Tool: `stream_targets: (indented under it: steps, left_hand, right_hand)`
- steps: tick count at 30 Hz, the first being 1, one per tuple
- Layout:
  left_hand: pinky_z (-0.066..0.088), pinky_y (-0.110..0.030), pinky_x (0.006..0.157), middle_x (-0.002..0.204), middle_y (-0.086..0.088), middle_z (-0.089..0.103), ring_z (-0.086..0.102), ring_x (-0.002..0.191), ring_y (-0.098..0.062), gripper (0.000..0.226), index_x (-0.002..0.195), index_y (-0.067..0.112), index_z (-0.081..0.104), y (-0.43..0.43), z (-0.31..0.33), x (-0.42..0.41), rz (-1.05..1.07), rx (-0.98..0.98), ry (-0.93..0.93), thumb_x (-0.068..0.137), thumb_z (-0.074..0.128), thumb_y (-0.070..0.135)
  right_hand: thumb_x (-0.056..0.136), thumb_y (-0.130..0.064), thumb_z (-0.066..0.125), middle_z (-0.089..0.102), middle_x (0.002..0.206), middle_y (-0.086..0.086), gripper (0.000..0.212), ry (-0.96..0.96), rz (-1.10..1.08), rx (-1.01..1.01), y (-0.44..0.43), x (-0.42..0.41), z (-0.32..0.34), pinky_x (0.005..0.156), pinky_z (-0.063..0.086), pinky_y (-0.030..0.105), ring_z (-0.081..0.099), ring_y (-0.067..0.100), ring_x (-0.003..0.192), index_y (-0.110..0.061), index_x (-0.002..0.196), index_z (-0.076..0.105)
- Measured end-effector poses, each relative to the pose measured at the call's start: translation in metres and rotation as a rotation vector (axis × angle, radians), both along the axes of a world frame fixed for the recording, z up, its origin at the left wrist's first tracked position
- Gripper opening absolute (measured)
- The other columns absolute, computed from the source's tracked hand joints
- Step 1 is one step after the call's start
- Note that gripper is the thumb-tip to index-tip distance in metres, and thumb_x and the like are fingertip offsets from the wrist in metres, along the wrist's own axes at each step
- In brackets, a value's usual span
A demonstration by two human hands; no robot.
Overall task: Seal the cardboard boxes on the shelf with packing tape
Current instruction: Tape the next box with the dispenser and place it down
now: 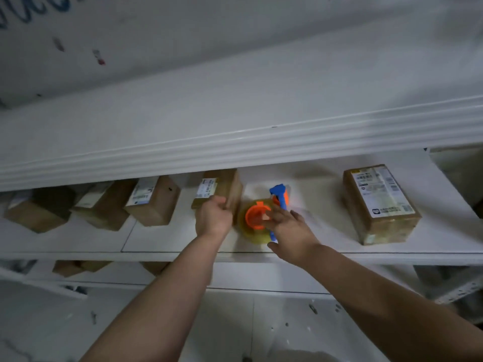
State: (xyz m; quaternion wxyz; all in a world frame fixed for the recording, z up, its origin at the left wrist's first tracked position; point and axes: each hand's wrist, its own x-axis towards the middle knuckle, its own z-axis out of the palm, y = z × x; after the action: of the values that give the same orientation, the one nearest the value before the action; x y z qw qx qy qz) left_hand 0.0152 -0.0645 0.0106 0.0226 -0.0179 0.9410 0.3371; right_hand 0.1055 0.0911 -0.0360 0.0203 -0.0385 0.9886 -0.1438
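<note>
- My left hand [214, 218]: fingers clenched round the near edge of a cardboard box [224, 184] on the shelf [162, 239].
- My right hand [290, 231]: fingers straight, grasping nothing, laid over the tape dispenser [254, 218] just beside that box.
- A labelled box [379, 205] stands well apart, right.

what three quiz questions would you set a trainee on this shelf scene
1. True or false: the left hand grips a cardboard box.
2. The tape dispenser has a core that is: A green, B orange, C black.
3. Which of the hands reaches onto the tape dispenser?
Key: 1 true; 2 B; 3 the right hand.
</note>
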Motion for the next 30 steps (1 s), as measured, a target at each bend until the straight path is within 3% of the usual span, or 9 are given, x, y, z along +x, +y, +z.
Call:
stream_targets:
  steps: [4, 8, 13, 18, 21, 23, 27, 28, 30]
  left_hand:
    - [0.044, -0.035, 0.092, 0.132, -0.01, 0.05, 0.04, 0.123, -0.032, 0.039, 0.128, 0.025, 0.057, -0.035, -0.004, -0.036, -0.056, -0.212, -0.023, 0.089, 0.058, 0.028]
    - [0.045, -0.045, 0.097, 0.135, -0.008, 0.04, 0.034, 0.125, -0.033, 0.047, 0.121, 0.022, 0.058, -0.035, -0.012, -0.066, -0.141, -0.272, -0.06, 0.082, 0.064, 0.048]
    - [0.044, -0.047, 0.094, 0.135, -0.01, 0.038, 0.04, 0.122, -0.035, 0.089, 0.128, 0.012, 0.05, -0.022, -0.025, -0.092, -0.215, -0.349, -0.125, 0.064, 0.069, 0.071]
    - [0.047, -0.042, 0.091, 0.123, -0.01, 0.042, 0.047, 0.114, -0.033, 0.093, 0.127, 0.011, 0.041, -0.035, -0.02, -0.096, -0.371, -0.409, -0.142, 0.057, 0.076, 0.061]
    - [0.046, -0.04, 0.093, 0.123, 0.0, 0.038, 0.043, 0.116, -0.026, 0.069, 0.109, 0.02, 0.045, -0.069, -0.017, -0.095, -0.616, -0.41, -0.165, 0.055, 0.077, 0.051]
    - [0.041, -0.037, 0.101, 0.138, 0.009, 0.029, 0.031, 0.127, -0.018, 0.058, 0.102, 0.026, 0.042, -0.099, -0.014, -0.095, -0.815, -0.383, -0.195, 0.06, 0.078, 0.046]
    - [0.017, -0.031, 0.115, 0.159, 0.013, 0.0, -0.001, 0.147, -0.013, 0.075, 0.127, 0.031, 0.036, -0.142, -0.015, -0.097, -0.935, -0.343, -0.176, 0.067, 0.079, 0.042]
    - [0.018, -0.037, 0.118, 0.16, 0.009, 0.002, -0.001, 0.148, -0.017, 0.087, 0.136, 0.035, 0.03, -0.148, -0.017, -0.097, -0.866, -0.3, -0.205, 0.066, 0.08, 0.044]
    - [0.04, -0.044, 0.109, 0.149, -0.001, 0.034, 0.034, 0.138, -0.025, 0.098, 0.143, 0.039, 0.023, -0.156, -0.023, -0.096, -0.708, -0.09, -0.296, 0.064, 0.082, 0.043]
  right_hand:
    - [0.096, -0.035, 0.051, 0.013, 0.16, -0.005, 0.06, -0.121, -0.013, 0.121, -0.029, -0.017, -0.014, 0.117, 0.008, 0.043, 0.0, 0.017, 0.149, -0.03, 0.15, 0.026]
    - [0.095, -0.02, 0.049, 0.025, 0.155, -0.006, 0.059, -0.138, -0.175, 0.19, -0.031, -0.022, -0.025, 0.115, 0.012, 0.05, 0.014, 0.015, 0.147, -0.039, 0.146, 0.027]
    - [0.093, -0.006, 0.041, 0.011, 0.161, -0.009, 0.073, -0.142, -0.373, 0.114, -0.021, -0.026, -0.019, 0.117, 0.008, 0.051, 0.004, 0.016, 0.149, -0.047, 0.148, 0.015]
    - [0.09, -0.007, 0.048, 0.016, 0.16, -0.005, 0.069, -0.063, -0.509, 0.042, -0.025, -0.035, -0.015, 0.118, 0.003, 0.043, 0.003, 0.016, 0.149, -0.034, 0.149, 0.026]
    - [0.088, -0.005, 0.052, 0.028, 0.157, 0.005, 0.07, 0.069, -0.564, -0.176, -0.056, -0.051, -0.013, 0.115, 0.021, 0.035, 0.022, 0.023, 0.145, -0.021, 0.151, 0.026]
    - [0.086, -0.002, 0.055, 0.039, 0.15, 0.012, 0.074, 0.096, -0.604, -0.389, -0.079, -0.059, -0.016, 0.103, 0.038, 0.035, 0.042, 0.031, 0.133, -0.017, 0.151, 0.025]
    - [0.08, 0.01, 0.049, 0.064, 0.121, 0.008, 0.063, 0.1, -0.592, -0.667, -0.112, -0.061, -0.028, 0.093, 0.046, 0.029, 0.06, 0.025, 0.114, -0.014, 0.138, 0.048]
    - [0.08, 0.009, 0.047, 0.066, 0.114, 0.005, 0.06, 0.106, -0.602, -0.698, -0.117, -0.059, -0.032, 0.091, 0.049, 0.03, 0.063, 0.023, 0.107, -0.016, 0.134, 0.052]
    - [0.085, 0.004, 0.049, 0.067, 0.112, 0.0, 0.054, 0.101, -0.641, -0.765, -0.122, -0.055, -0.035, 0.09, 0.052, 0.033, 0.064, 0.017, 0.101, -0.021, 0.133, 0.054]
